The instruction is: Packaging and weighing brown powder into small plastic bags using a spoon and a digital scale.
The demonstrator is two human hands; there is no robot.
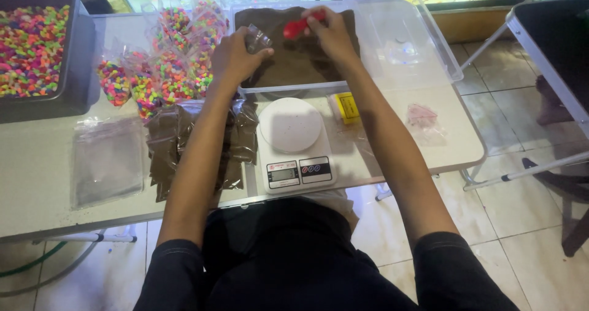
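My left hand [235, 58] holds a small clear plastic bag [258, 39] over the near edge of a clear tub [423, 65]. Brown sand [294, 56] fills the tub's left half. My right hand [331, 33] grips a red scoop [299, 26] just above the sand, right beside the bag's mouth. In front of the tub a white kitchen scale [293, 142] with a round platform stands with nothing on it.
Filled bags of brown sand [175, 145] lie left of the scale, empty clear bags [107, 160] further left. Bags of coloured gravel [165, 77] pile behind them, next to a grey bin of coloured gravel [34, 50]. A yellow box [347, 107] and a pink bag [422, 116] lie right.
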